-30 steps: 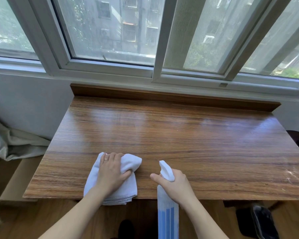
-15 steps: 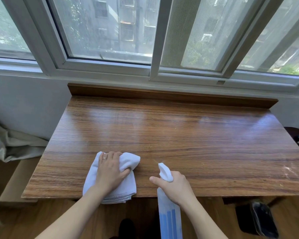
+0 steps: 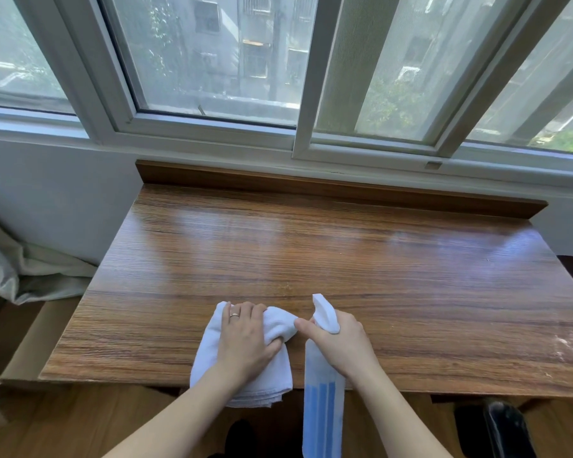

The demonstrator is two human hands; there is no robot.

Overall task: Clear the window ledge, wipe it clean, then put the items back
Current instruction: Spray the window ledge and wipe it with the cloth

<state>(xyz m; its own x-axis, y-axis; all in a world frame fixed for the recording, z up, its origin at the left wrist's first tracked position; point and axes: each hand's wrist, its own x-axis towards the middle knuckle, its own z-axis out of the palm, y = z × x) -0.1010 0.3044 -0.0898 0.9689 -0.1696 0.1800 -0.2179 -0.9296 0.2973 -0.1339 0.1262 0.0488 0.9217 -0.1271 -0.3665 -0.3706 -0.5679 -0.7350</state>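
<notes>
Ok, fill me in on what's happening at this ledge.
A person is cleaning the wooden ledge under the window. The left hand grips a white cloth lying at the ledge's near edge. The right hand holds a spray bottle, nozzle aimed across the wood. Nothing else sits on the ledge.

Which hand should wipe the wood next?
Probably the left hand: it already grips the cloth lying on the ledge. The right hand is busy holding the spray bottle.
</notes>
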